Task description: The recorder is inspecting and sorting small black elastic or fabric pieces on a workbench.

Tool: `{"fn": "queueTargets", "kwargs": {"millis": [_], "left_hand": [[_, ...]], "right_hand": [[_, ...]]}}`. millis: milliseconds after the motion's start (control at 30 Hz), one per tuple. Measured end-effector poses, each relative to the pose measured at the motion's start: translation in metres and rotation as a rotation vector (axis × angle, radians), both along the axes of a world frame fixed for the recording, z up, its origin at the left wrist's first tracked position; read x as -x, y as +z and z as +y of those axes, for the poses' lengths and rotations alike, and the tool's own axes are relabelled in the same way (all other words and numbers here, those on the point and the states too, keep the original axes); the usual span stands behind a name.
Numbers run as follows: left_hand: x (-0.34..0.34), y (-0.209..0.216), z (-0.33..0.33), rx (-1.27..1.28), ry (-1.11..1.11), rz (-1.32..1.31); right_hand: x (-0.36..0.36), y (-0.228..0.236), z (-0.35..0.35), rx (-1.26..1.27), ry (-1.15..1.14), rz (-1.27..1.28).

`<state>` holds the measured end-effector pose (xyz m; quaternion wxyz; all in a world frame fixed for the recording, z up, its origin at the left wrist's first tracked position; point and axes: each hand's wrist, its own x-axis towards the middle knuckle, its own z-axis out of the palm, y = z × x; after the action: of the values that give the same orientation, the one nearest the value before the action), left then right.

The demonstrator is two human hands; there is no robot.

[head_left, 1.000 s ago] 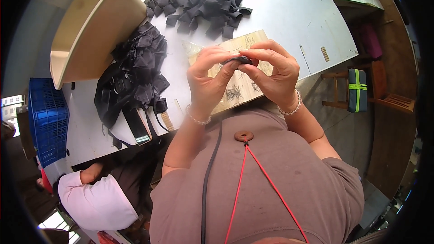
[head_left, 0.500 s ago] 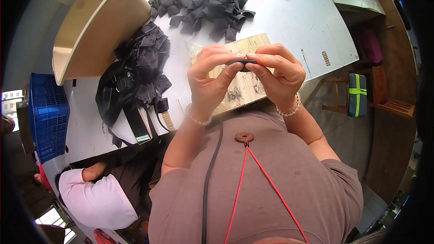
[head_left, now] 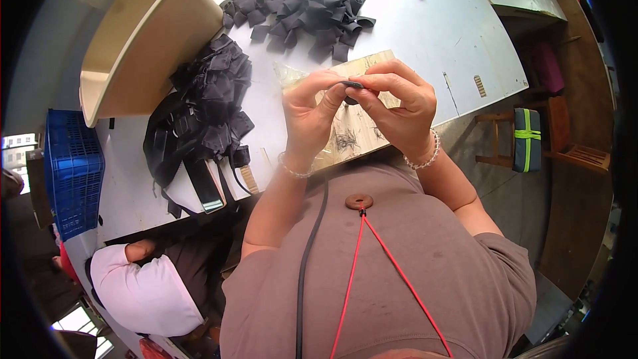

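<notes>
Between my two hands is a small folded piece of black fabric, raised above a wooden board. My left hand pinches one end between thumb and forefinger. The other end is pinched by the fingertips of my right hand. My fingers cover most of the piece. Dark thread scraps lie on the board. Beyond my hands is a heap of similar black fabric pieces. To my left sits a tangled pile of black fabric pieces and strips.
A beige plastic bin stands at the far left of the white table, with a blue crate at its left edge. A person in a pale shirt is at the lower left. Wooden stools stand to the right.
My hands have come closer together, the right one shifting left. The black fabric piece now shows less length between my fingertips.
</notes>
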<state>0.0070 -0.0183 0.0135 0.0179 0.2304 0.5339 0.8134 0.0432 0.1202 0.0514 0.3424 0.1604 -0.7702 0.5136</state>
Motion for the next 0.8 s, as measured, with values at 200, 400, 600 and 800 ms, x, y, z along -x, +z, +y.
{"fn": "queueTargets", "kwargs": {"millis": [200,400,600,800], "left_hand": [[0.0,0.002,0.0,0.015,-0.019,0.007],[-0.002,0.001,-0.004,0.078,-0.032,-0.004],[-0.007,0.01,-0.007,0.028,-0.01,-0.037],[-0.009,0.03,-0.006,-0.065,0.129,-0.066]], "right_hand": [[-0.001,-0.003,0.001,0.014,-0.002,0.009],[-0.004,-0.008,0.003,-0.015,-0.014,0.036],[-0.005,-0.007,0.004,-0.032,0.006,0.037],[-0.007,0.005,0.005,0.071,-0.017,-0.001]]}}
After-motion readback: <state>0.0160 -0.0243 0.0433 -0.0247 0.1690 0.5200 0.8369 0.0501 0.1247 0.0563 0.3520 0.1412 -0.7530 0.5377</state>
